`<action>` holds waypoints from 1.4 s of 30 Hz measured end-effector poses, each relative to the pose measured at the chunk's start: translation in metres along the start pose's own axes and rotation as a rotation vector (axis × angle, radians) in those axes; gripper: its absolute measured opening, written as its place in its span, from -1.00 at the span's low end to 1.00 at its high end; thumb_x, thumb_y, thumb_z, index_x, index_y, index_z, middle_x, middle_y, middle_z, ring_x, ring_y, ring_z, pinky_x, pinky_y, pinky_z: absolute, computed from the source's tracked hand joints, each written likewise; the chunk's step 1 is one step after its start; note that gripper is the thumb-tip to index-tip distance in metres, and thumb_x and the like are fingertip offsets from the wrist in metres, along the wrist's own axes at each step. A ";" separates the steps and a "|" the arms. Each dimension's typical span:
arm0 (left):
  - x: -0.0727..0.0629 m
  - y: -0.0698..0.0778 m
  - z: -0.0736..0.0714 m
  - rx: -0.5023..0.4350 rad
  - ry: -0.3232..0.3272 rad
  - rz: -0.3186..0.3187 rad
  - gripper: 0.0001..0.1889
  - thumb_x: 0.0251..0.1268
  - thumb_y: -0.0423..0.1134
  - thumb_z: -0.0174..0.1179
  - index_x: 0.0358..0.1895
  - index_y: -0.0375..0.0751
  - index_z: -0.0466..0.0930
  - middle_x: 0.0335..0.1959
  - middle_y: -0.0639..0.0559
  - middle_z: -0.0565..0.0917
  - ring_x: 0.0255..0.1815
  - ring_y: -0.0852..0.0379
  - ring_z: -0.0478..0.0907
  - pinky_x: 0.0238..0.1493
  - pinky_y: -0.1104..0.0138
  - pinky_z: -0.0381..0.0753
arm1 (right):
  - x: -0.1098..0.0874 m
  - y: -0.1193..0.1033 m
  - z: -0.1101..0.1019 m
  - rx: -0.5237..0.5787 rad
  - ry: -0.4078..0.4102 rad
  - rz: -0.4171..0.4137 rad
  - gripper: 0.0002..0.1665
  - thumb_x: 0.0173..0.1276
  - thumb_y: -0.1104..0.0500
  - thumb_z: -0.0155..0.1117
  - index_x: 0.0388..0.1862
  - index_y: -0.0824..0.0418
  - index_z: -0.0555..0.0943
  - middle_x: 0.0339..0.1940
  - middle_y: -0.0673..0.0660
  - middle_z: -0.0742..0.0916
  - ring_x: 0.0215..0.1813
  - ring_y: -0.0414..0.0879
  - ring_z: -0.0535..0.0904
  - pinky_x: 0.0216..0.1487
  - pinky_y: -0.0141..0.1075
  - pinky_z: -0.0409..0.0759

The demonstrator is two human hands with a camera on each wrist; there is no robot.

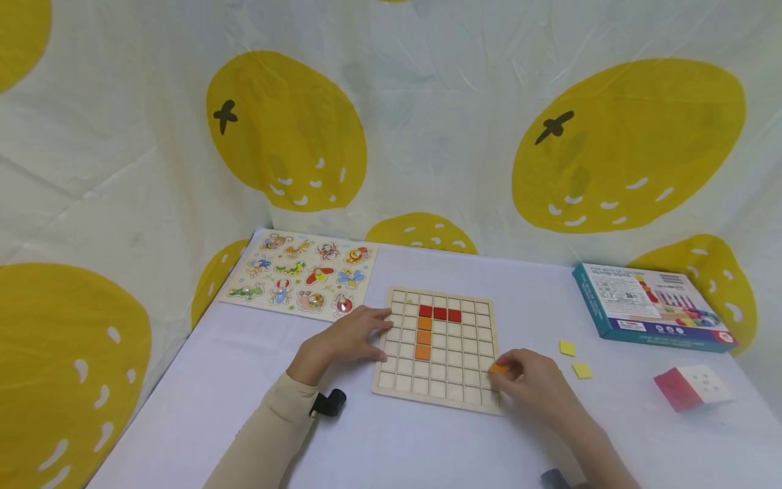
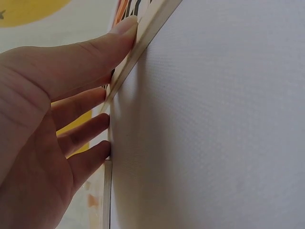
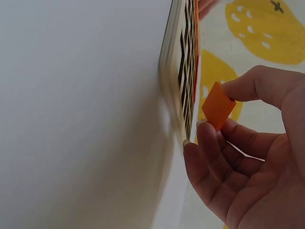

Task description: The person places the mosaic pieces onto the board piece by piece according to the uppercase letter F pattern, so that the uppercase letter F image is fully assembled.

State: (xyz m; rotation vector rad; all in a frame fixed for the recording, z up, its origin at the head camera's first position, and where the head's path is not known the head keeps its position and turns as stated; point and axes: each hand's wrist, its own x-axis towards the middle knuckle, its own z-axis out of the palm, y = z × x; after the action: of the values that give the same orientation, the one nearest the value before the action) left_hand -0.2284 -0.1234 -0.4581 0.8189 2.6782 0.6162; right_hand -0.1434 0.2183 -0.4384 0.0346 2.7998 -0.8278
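Observation:
A wooden grid board [image 1: 455, 395] lies on the table. Three red tiles [image 1: 440, 313] make a row in its upper part, and three orange tiles [image 1: 423, 337] run down below the leftmost red one. My left hand [image 1: 351, 334] rests at the board's left edge, its thumb [image 2: 102, 50] against the rim and the fingers spread. Over the board's lower right edge, my right hand [image 1: 534, 380] pinches another orange tile [image 3: 218, 106] between thumb and fingers. Two yellow tiles [image 1: 567, 348] lie on the cloth to the right of the board.
An insect picture puzzle board [image 1: 299, 275] lies at the back left. At the back right is a teal-edged toy box [image 1: 656, 305], with a red and white block [image 1: 693, 388] nearer me. A white curtain [image 1: 440, 122] with yellow fruit prints hangs behind the table.

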 end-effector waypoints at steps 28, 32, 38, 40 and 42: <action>-0.001 0.002 -0.002 -0.021 -0.006 -0.011 -0.30 0.16 -0.06 0.49 0.39 -0.16 0.53 0.59 -0.02 0.36 0.60 -0.11 0.27 0.62 0.05 0.29 | 0.019 -0.068 0.062 -0.079 0.067 -0.407 -0.75 0.12 0.18 0.60 -0.20 0.12 0.78 -0.33 -0.10 0.74 -0.34 -0.28 0.44 -0.30 -0.47 0.49; 0.000 0.002 -0.003 -0.016 -0.008 -0.013 -0.30 0.16 -0.05 0.48 0.38 -0.16 0.53 0.59 -0.02 0.36 0.60 -0.11 0.27 0.62 0.05 0.29 | 0.019 -0.071 0.062 -0.097 0.065 -0.382 -0.75 0.11 0.17 0.61 -0.21 0.13 0.78 -0.34 -0.09 0.73 -0.33 -0.27 0.45 -0.27 -0.42 0.50; 0.000 0.002 -0.003 -0.023 -0.003 -0.016 -0.30 0.15 -0.06 0.49 0.38 -0.16 0.54 0.58 -0.02 0.37 0.60 -0.10 0.27 0.62 0.04 0.30 | 0.020 -0.076 0.062 -0.120 0.060 -0.338 -0.77 0.13 0.17 0.59 -0.21 0.11 0.80 -0.34 -0.08 0.71 -0.31 -0.25 0.46 -0.18 -0.33 0.55; 0.000 0.001 -0.001 -0.028 -0.006 -0.024 -0.30 0.16 -0.05 0.49 0.39 -0.15 0.54 0.59 0.00 0.36 0.61 -0.09 0.26 0.63 0.06 0.28 | 0.021 -0.077 0.062 -0.114 0.056 -0.329 -0.78 0.14 0.18 0.58 -0.20 0.11 0.80 -0.33 -0.08 0.72 -0.30 -0.24 0.47 -0.16 -0.31 0.57; 0.000 0.001 0.000 -0.036 -0.003 -0.024 -0.31 0.16 -0.05 0.49 0.38 -0.15 0.54 0.59 0.00 0.36 0.60 -0.09 0.27 0.62 0.05 0.29 | 0.021 -0.078 0.063 -0.110 0.057 -0.324 -0.78 0.14 0.19 0.58 -0.20 0.12 0.80 -0.32 -0.07 0.73 -0.28 -0.24 0.49 -0.13 -0.29 0.59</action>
State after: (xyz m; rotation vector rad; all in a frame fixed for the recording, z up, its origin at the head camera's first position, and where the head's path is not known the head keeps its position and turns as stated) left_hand -0.2285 -0.1228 -0.4576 0.7768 2.6620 0.6554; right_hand -0.1582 0.1178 -0.4526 -0.4295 2.9433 -0.7459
